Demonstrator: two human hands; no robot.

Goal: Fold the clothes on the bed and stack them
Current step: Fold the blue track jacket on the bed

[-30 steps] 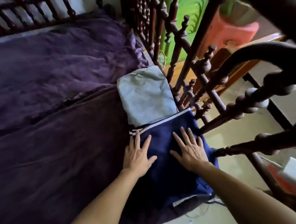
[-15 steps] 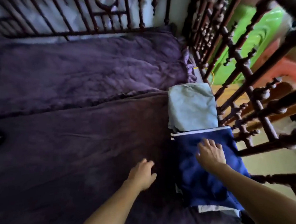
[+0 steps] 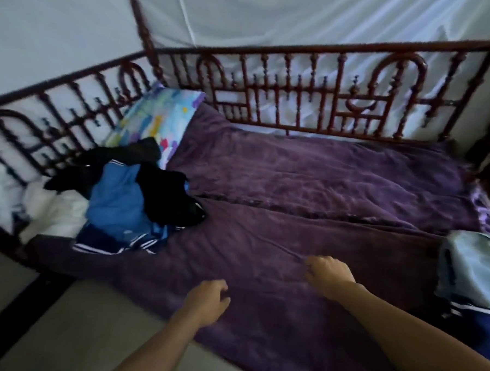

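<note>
A loose heap of unfolded clothes lies at the left end of the bed: a bright blue garment (image 3: pixel 115 199), black clothing (image 3: pixel 164 194) over it, and navy fabric with white stripes (image 3: pixel 113 245) at the front. At the right edge sit a folded pale grey-blue garment (image 3: pixel 472 268) and, nearer me, a folded navy garment with a white stripe (image 3: pixel 477 325). My left hand (image 3: pixel 206 302) hovers over the front edge of the purple bedspread (image 3: pixel 307 217), fingers loosely curled, holding nothing. My right hand (image 3: pixel 328 273) hangs above the middle of the bed, also loosely curled and without anything in it.
A dark red wooden spindle railing (image 3: pixel 299 94) runs along the back and left sides of the bed. A colourful pillow (image 3: pixel 156 118) leans in the back left corner. White bedding (image 3: pixel 46 211) lies beside the heap. White netting hangs behind the railing.
My view has swung left from the folded stack to the unfolded heap. Both hands have left the navy garment and now hover over the bare bedspread.
</note>
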